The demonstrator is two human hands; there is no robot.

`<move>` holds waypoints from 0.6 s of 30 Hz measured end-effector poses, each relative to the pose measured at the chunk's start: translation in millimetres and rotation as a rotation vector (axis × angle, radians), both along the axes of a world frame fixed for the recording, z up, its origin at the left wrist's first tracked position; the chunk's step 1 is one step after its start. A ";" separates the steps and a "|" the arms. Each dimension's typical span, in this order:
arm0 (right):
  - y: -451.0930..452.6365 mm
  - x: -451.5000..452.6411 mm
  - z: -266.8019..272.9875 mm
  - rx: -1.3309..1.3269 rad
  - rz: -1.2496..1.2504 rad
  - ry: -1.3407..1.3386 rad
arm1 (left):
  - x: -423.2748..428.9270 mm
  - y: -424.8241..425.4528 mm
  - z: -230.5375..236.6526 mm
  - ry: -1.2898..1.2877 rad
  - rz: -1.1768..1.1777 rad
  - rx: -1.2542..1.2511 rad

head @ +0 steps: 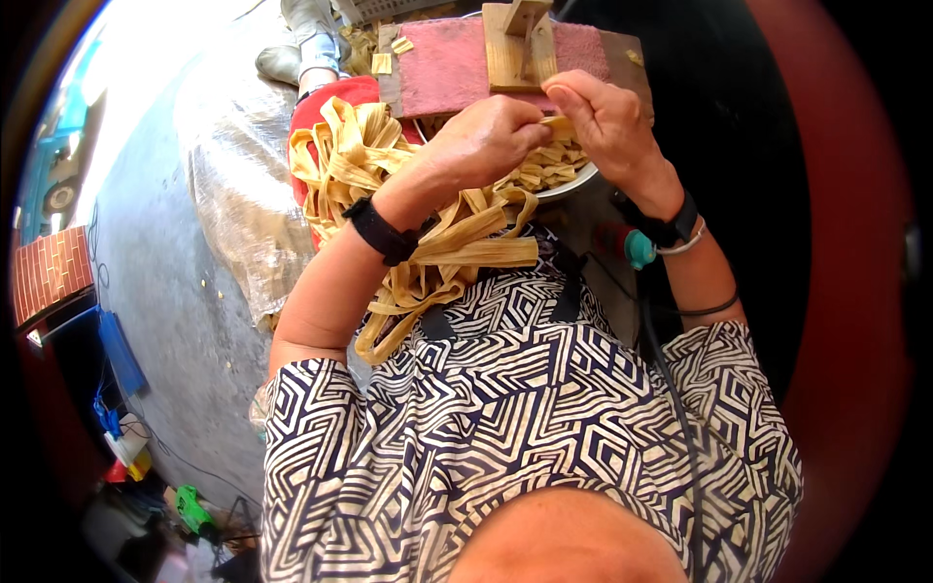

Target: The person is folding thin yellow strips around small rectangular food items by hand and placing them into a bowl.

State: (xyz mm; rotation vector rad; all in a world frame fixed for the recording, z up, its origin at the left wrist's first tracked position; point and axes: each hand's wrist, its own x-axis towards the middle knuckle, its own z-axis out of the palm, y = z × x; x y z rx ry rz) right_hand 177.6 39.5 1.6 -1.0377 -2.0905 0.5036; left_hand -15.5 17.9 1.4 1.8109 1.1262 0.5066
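Between my two hands runs a short pale yellow dried strip (558, 128), perhaps plant leaf or tofu skin. My left hand (503, 135) pinches its left end; my right hand (601, 120) is closed at its right end, thumb and forefinger together. Below them a metal basin (568, 186) holds many short cut pieces. Long folded strips (350, 149) are heaped on a red surface and hang over my lap, under my left forearm. Just beyond my hands a wooden block with an upright part (499, 51) stands on a board covered in pink cloth (444, 65).
A large bag in clear plastic (233, 189) lies on the grey floor at left. Another person's foot and lower leg (317, 47) show at top left. A bottle with a teal cap (639, 249) and a black cable (674, 393) are by my right arm.
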 end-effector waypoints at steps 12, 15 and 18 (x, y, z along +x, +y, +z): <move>-42.8 -2.9 78.4 -0.864 0.643 1.018 | 27.2 -31.1 75.8 -0.786 0.210 -0.287; -16.8 -3.4 41.3 -0.181 0.003 0.451 | 36.1 -28.3 66.6 -0.918 0.211 -0.498; -19.8 -10.5 31.4 0.048 -0.267 0.060 | 45.3 -24.3 35.1 -1.006 0.240 -0.558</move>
